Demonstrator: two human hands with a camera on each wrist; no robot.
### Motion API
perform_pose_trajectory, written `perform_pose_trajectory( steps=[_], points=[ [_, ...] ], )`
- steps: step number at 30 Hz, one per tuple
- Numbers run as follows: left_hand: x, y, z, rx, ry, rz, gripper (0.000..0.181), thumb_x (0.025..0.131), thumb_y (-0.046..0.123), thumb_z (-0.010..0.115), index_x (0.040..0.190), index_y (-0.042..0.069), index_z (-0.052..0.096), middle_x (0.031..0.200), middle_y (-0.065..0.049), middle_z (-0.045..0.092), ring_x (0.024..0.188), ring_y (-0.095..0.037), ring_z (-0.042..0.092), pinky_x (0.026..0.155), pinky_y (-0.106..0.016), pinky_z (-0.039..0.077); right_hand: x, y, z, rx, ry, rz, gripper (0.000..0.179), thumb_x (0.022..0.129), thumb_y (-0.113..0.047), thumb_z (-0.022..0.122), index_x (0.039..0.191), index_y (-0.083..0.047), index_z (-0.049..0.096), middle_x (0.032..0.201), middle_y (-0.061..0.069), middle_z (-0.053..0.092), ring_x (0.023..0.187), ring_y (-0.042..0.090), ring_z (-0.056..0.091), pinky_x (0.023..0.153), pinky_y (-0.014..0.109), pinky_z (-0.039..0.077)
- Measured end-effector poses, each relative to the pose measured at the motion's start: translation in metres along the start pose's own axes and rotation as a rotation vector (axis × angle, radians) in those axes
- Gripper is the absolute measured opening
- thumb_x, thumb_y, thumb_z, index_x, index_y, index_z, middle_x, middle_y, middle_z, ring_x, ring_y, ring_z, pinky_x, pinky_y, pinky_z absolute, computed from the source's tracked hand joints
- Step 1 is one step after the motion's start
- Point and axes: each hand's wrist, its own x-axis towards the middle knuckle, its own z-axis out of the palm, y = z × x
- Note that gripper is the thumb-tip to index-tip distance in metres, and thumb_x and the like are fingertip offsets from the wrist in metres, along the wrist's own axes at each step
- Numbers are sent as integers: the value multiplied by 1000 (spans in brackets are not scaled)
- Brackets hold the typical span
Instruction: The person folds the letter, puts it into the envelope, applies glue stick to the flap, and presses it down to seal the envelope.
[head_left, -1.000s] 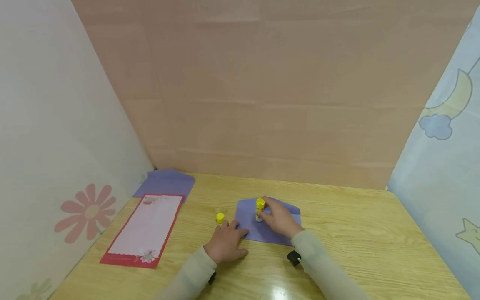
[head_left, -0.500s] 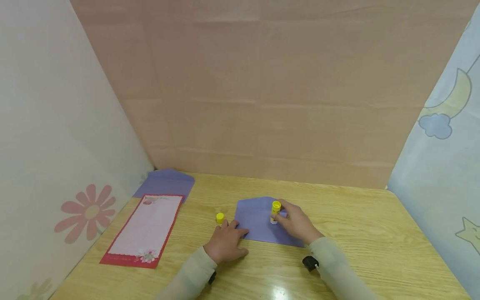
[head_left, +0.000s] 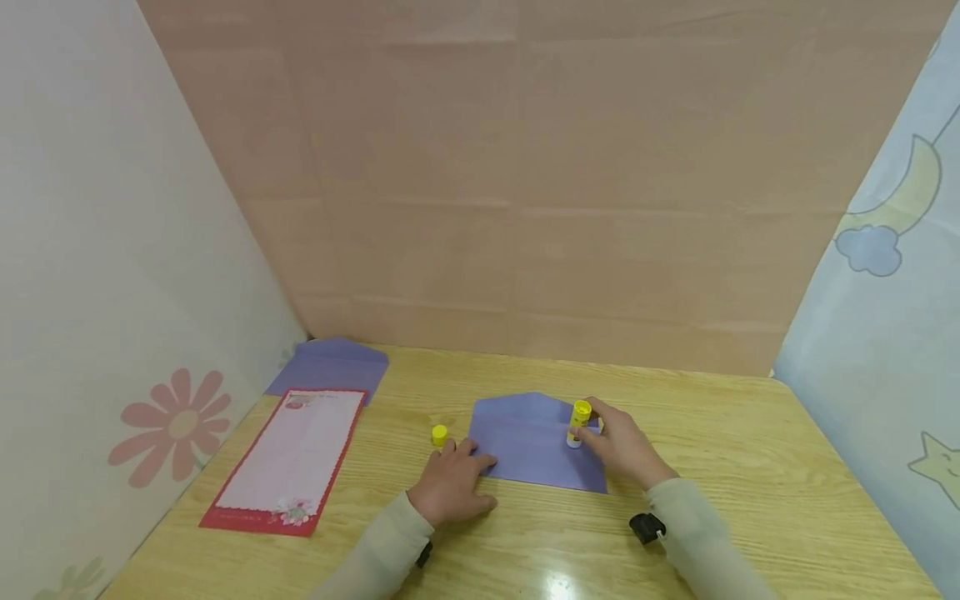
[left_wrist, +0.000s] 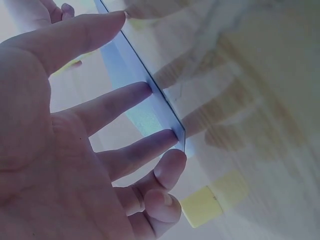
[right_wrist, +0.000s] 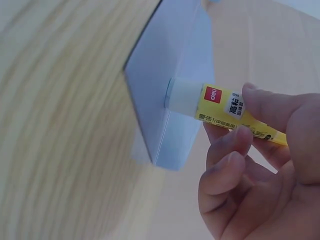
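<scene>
A purple envelope (head_left: 525, 454) lies on the table with its flap spread away from the person. My right hand (head_left: 630, 446) pinches a yellow glue stick (head_left: 578, 423) upside down, its white end against the envelope near the right edge. In the right wrist view the white end of the glue stick (right_wrist: 220, 106) meets the paper just below the flap fold. My left hand (head_left: 452, 483) rests with spread fingers at the envelope's lower left corner; in the left wrist view its fingertips (left_wrist: 167, 137) press on the edge. The yellow cap (head_left: 440, 435) stands beside those fingers.
On the left lies a white letter sheet (head_left: 288, 450) with a red border, partly over a second purple envelope (head_left: 337, 362). A brown backdrop (head_left: 540, 208) rises behind the wooden table (head_left: 720, 467), with printed cloth walls at both sides.
My right hand has slid the glue stick to the right across the envelope, from its middle to near its right edge. The left hand has stayed in place.
</scene>
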Motion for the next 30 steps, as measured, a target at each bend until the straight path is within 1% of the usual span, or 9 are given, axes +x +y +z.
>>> perform_pose_trajectory(
  steps=[4,11,13,16,18,20,24,27,30],
  points=[
    [-1,1,-2,-4,7,4,53,81,40,78,129,17,68,132,-14,57,107,-30,49,81,-44,43,-3,7,-7,30,1,30,26,97,-22,66,119,-10,59,111,11,63,56,16,48,50,28,42],
    [0,2,-4,-1,10,5,54,81,41,78,129,18,68,132,-14,57,108,-31,51,82,-46,44,-5,18,-16,22,13,66,30,98,-22,65,123,-6,58,114,15,63,60,17,51,53,29,42],
    [0,1,-4,-7,5,5,54,81,42,78,129,18,68,132,-14,57,109,-31,50,83,-46,44,-6,19,-18,2,33,74,30,97,-22,65,121,-7,58,113,15,64,59,17,51,52,30,42],
    [2,0,-3,-31,-1,10,53,83,42,75,129,17,68,133,-15,57,109,-31,50,84,-46,45,-9,21,-21,-14,90,89,30,97,-25,66,120,-7,59,113,17,65,57,16,51,51,30,43],
    [2,-1,-3,-61,6,14,50,86,42,73,128,15,68,132,-15,57,108,-31,50,84,-46,46,-10,21,-23,-6,131,102,31,96,-28,68,117,-7,61,113,18,65,58,17,51,51,30,43],
    [4,-3,-2,-102,28,21,47,89,40,71,125,11,69,129,-15,59,106,-31,52,84,-46,47,-11,20,-24,17,161,112,32,95,-32,69,115,-8,62,113,20,65,62,17,53,53,30,45],
    [8,-7,-1,-230,63,5,41,93,37,67,120,5,66,117,-14,62,104,-32,55,84,-47,49,-12,17,-25,41,188,116,37,92,-40,72,111,-9,65,112,19,64,71,19,55,57,31,47],
    [11,-10,1,-304,68,-7,41,94,36,67,118,3,64,112,-13,61,101,-30,57,84,-46,49,-12,14,-25,35,193,117,40,90,-46,73,104,-9,65,102,14,63,71,19,53,57,30,45],
    [12,-14,2,-320,88,-4,38,94,34,68,116,3,65,110,-12,60,94,-23,57,79,-40,50,-12,11,-24,38,196,114,41,89,-46,73,99,-8,63,87,6,62,69,18,51,54,28,43]
  ],
)
